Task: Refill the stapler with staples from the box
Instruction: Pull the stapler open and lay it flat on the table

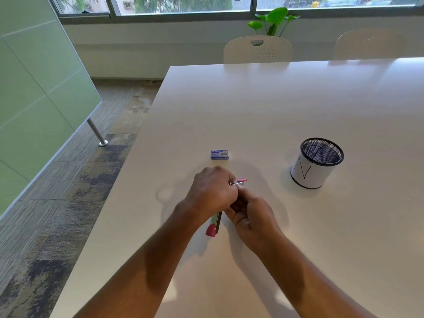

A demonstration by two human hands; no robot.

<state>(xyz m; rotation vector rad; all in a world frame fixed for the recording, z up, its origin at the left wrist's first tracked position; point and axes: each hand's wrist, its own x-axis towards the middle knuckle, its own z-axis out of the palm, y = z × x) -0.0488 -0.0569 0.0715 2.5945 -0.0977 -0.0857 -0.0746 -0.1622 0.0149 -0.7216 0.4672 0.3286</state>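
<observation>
So both hands are bunched up around the stapler near the table's left edge, closer to the near side than the far one. The left hand is clamped over the top of it, fingers closed on the body, and the right hand is curled in right beside it, gripping from the other side; I can't make out what its fingertips are doing, they're tucked under. The stapler's long axis runs from near-left to far-right: one red end pokes out below the left wrist toward the near edge, and a red tip with a bit of silver metal sticks out past the knuckles on the far side. Looks to me like the top is getting pried or the tray pulled, but that's a guess. The box sits flat on the table just beyond the hands, straight toward the far edge, looks closed, and nothing touches it. It lies a bit nearer the left hand, though either could reach it. So the next reach is forward, not sideways. Off toward the right edge there's a cup, black mesh with white paper wrapped round it; seems empty, but the mesh makes that hard to call.
</observation>
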